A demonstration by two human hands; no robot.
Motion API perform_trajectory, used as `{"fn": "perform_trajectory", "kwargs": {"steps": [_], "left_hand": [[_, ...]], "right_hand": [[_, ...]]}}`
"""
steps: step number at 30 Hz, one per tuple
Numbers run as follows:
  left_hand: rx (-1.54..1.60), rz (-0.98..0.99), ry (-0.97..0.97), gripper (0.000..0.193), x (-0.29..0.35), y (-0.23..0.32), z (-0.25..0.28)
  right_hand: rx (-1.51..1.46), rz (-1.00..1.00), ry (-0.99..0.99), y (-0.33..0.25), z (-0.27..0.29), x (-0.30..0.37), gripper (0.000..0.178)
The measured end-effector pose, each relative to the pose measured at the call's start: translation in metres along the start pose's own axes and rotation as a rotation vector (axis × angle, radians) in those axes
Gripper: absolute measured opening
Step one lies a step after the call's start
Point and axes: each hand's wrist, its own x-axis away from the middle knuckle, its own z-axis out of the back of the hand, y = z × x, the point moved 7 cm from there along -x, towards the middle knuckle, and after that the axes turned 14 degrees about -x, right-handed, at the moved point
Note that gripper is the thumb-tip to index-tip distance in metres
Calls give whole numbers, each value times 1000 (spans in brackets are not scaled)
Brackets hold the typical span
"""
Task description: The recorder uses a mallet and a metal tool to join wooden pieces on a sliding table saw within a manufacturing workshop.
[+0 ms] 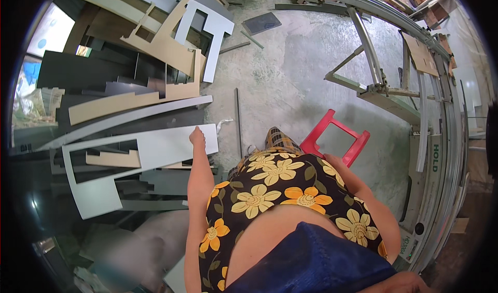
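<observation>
My left hand [197, 137] is closed at the upper edge of a white flat panel [155, 141], close to its right end. A large rectangular opening is cut through this panel, and a wide tab extends down at its lower left. At my right side, my right hand [333, 161] meets the near end of a red plastic stool [357, 150]. Its fingers are mostly hidden by the stool and my flowered clothing, but the hand appears to grip it. The stool is tilted, with its legs pointing away from me.
Cut boards and dark panels [67, 78] are heaped on the left, with a white T-shaped offcut [217, 31] on top. A thin bar [238, 122] lies on the concrete floor [275, 80]. A long metal machine frame [433, 153] runs down the right side.
</observation>
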Motion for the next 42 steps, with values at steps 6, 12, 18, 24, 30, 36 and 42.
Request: {"fn": "perform_trajectory", "kwargs": {"steps": [6,12,18,24,30,36,42], "left_hand": [[-79,-76,-168,35,-63,104,-83],[-158,13,-108,36,-140,179,-137],[-402,3,-227,36,-171,308,-253],[-514,-41,-404,34,-224,374,-367],[-627,-198,-541,36,-276,479,-449],[-701,-314,-579,35,-317,597,-482],[-720,-353,-556,34,-373,665,-482]], "right_hand": [[-304,-43,-58,-50,46,-57,75],[-966,165,64,-90,116,-71,49],[-690,-150,157,-152,180,-132,62],[-421,-343,106,-170,184,-170,77],[-465,-470,94,-231,188,-213,84],[-601,-539,198,-309,204,-246,81],[-861,-420,191,-393,247,-292,75]]}}
